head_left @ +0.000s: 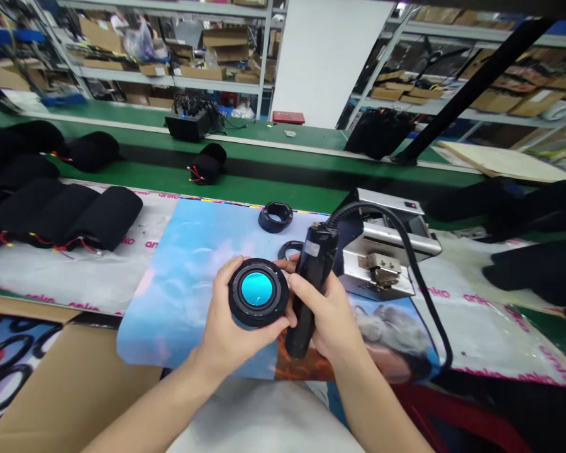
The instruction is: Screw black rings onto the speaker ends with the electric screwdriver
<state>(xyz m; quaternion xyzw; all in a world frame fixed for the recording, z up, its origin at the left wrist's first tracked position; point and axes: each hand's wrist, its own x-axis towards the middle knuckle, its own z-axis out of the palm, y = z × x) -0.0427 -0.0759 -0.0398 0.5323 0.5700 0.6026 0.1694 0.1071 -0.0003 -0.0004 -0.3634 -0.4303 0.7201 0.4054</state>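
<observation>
My left hand (226, 333) grips a round black lens ring (258, 292) with a glowing cyan glass centre, held face up over the blue printed mat (183, 277). My right hand (327, 314) is wrapped round a black cylindrical hand tool (311, 283) with a thick black cable (419, 277), its upper end beside the ring's right edge. A loose black ring (276, 217) lies on the mat behind, and a thinner black ring (290, 250) shows just behind the tool.
A metal box device (387, 251) sits right of the tool. Black padded rolls (66, 214) with red wires lie at left. A green conveyor (264, 163) runs behind, with shelving beyond. A cardboard box (66, 384) stands at lower left.
</observation>
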